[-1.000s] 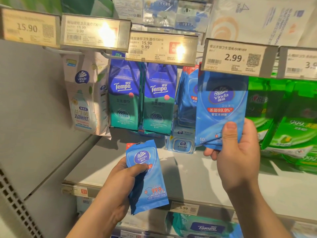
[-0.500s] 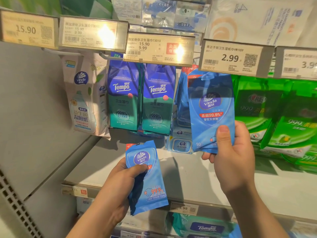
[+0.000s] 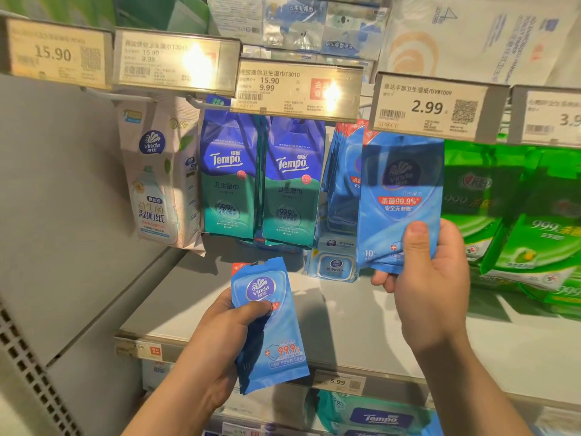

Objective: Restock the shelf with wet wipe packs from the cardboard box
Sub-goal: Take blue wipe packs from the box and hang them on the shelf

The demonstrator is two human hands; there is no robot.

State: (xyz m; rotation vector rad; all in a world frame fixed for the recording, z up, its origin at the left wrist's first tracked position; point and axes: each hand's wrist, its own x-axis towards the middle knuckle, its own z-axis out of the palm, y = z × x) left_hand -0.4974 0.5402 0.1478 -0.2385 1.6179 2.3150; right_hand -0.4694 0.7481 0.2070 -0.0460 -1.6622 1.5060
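Two hands, each gripping blue Vinda wet wipe packs at the shelf.

Nearest, the left hand (image 3: 229, 335) has its fingers and thumb clamped on a small stack of blue packs (image 3: 270, 328), tilted, above the front edge of the grey shelf (image 3: 361, 325). Higher and farther in, the right hand (image 3: 430, 284) pinches another blue pack (image 3: 401, 199) by its lower end (thumb pressed on the front, fingers behind), held upright just under the 2.99 price tag (image 3: 437, 107). Just left of it more blue packs hang in a row (image 3: 341, 171); beyond those hang two Tempo packs (image 3: 261, 184), and green packs (image 3: 515, 215) sit to the right.
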